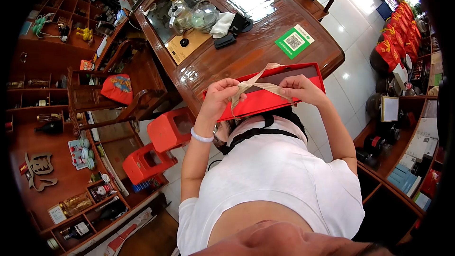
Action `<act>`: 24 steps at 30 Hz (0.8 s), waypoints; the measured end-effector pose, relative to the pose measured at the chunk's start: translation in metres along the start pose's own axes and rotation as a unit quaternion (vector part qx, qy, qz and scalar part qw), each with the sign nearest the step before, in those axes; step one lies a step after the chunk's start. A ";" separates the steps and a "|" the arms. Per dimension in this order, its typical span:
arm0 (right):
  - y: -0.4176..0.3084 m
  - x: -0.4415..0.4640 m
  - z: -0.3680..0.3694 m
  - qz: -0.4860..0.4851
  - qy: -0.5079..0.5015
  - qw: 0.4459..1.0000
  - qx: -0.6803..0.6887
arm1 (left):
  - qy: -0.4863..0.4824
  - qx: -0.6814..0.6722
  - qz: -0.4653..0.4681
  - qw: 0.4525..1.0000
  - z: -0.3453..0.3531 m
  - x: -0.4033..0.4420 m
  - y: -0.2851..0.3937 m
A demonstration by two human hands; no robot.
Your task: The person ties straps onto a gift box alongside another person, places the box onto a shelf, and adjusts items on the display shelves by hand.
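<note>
A long red box (pixel 258 106) with a dark inner panel lies at the near edge of the wooden table, close to my body. Across it runs a pale beige ribbon (pixel 268 86), with a loop standing up and an end hanging down on the left. My left hand (pixel 220 97), with a pale bangle at its wrist, is closed on the ribbon near its crossing. Over the right part of the box, my right hand (pixel 303 90) pinches another stretch of the ribbon. The fingers partly hide the crossing, so I cannot tell whether it is knotted.
On the wooden table (pixel 246 42) are a glass teapot (pixel 203 16), a white cloth (pixel 222 24), a dark pouch (pixel 225 41) and a green QR-code card (pixel 295 41). Red stools (pixel 168 128) and a wooden chair (pixel 142 73) stand left. Shelves flank both sides.
</note>
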State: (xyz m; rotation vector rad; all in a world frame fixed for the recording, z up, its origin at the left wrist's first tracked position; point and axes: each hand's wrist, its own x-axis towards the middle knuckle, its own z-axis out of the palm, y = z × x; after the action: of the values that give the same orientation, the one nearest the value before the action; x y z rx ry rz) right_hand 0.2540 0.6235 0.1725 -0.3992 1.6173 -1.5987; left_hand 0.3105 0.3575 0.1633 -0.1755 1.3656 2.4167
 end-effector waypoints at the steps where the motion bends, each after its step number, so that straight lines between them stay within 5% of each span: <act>1: -0.003 0.000 0.001 0.000 -0.002 1.000 0.000 | 0.003 0.002 0.002 1.000 0.001 0.000 0.001; 13: -0.032 -0.009 0.006 -0.089 0.021 0.996 0.006 | 0.003 0.098 0.039 0.994 0.001 -0.001 0.005; 16: -0.031 -0.007 0.010 -0.150 0.110 0.978 -0.091 | -0.010 0.132 0.024 0.991 0.005 -0.003 0.007; 18: -0.021 -0.001 0.007 -0.324 0.215 0.869 -0.305 | -0.018 0.135 0.023 0.990 0.009 -0.001 0.004; 24: -0.013 0.009 0.012 -0.422 0.241 0.820 -0.302 | -0.067 0.196 0.006 0.978 0.013 0.006 -0.018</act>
State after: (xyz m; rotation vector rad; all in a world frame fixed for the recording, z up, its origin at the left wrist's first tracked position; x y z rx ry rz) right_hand 0.2533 0.6071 0.1835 -1.2760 2.5789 -1.8442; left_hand 0.3120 0.3787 0.1544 0.0945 1.7429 2.0712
